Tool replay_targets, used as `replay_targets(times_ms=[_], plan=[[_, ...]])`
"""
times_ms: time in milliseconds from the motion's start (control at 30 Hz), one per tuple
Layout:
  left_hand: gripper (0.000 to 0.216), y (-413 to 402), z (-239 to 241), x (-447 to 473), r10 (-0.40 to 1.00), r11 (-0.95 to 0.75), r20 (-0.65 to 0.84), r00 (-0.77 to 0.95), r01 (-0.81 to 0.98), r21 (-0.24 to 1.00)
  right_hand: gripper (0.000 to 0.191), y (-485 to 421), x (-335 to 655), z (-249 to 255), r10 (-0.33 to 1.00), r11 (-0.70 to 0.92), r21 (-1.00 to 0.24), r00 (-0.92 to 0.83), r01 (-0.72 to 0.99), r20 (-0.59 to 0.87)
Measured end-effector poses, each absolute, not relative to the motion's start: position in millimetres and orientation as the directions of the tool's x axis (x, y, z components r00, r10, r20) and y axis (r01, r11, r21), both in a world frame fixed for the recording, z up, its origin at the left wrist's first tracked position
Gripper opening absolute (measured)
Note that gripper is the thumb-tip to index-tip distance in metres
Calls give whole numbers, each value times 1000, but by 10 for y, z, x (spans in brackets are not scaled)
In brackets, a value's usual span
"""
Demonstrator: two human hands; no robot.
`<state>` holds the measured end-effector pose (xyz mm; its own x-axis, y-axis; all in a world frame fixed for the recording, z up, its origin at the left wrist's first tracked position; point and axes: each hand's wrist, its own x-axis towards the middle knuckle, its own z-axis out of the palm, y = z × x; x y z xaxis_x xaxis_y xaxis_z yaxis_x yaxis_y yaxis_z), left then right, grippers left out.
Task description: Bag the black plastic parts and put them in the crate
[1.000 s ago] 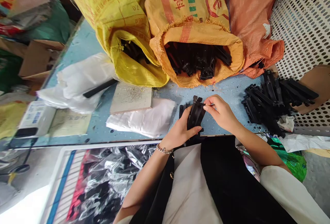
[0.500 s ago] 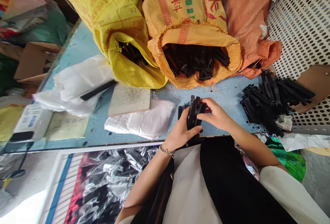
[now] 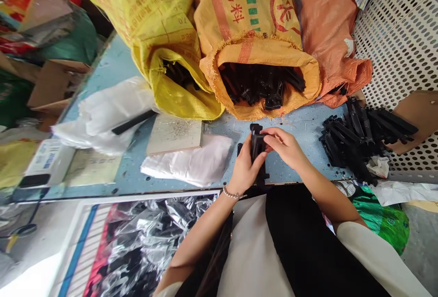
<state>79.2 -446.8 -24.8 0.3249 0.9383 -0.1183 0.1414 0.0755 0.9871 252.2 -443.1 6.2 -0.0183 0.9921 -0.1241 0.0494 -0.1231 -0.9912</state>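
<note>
Near the front edge of the blue table, my left hand [image 3: 247, 167] is wrapped round a black plastic part [image 3: 257, 144], which stands roughly upright. My right hand [image 3: 281, 145] pinches at the right side of the same part with thumb and fingers; its fingertips partly cover the spot they touch. More black pieces lie on the table behind and below my left hand, mostly hidden by it. A loose pile of long black plastic parts [image 3: 359, 132] is to the right. Behind my hands, an orange-yellow woven sack [image 3: 253, 50] gapes with black parts inside.
A yellow sack [image 3: 171, 28] and an orange sack [image 3: 328, 28] flank the middle one. White plastic bags [image 3: 191, 162] and a flat board [image 3: 174, 133] lie left. A perforated white crate [image 3: 393, 37] stands right. Below the edge, a bin holds bagged black parts [image 3: 147, 237].
The black part has turned in my left hand and now looks narrower. My right hand has shifted slightly, its fingers closing in on the part's side. The camera view has moved a little.
</note>
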Motion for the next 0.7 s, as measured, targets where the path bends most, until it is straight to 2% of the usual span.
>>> replay_targets(times_ms=[67,133,233,300,333,400,500,567,633,700], plan=[[56,-4444,-205,786,902,224,-193,387,-36,974,41,-4466,2531,129,997,-55,-995,-51,85,-60],[44,-4433,-143,751,872,342,-239,428,-181,922,36,-4492,2575,190,996,76,-967,-56,241,65],[40,-4450,-55,701,851,422,-287,441,-247,872,25,-4491,2645,240,955,295,-771,-145,564,259],[40,-4481,-21,697,823,456,-307,477,-234,858,22,-4455,2668,242,931,361,-647,-224,672,288],[41,-4498,-14,707,816,458,-306,490,-226,860,24,-4428,2672,233,930,366,-628,-245,687,274],[41,-4525,-19,745,824,428,-285,489,-208,880,34,-4362,2673,201,952,301,-706,-238,641,191],[43,-4508,-47,811,870,356,-239,432,-213,910,52,-4297,2660,152,968,42,-911,-241,411,-64],[39,-4446,-53,828,898,341,-236,371,-251,906,61,-4330,2633,147,935,-61,-944,-312,323,-168],[35,-4361,-38,812,912,358,-262,314,-303,883,57,-4436,2585,160,927,66,-912,-364,404,-95],[36,-4284,-11,784,904,403,-309,294,-350,846,43,-4577,2524,168,900,323,-765,-431,557,66]])
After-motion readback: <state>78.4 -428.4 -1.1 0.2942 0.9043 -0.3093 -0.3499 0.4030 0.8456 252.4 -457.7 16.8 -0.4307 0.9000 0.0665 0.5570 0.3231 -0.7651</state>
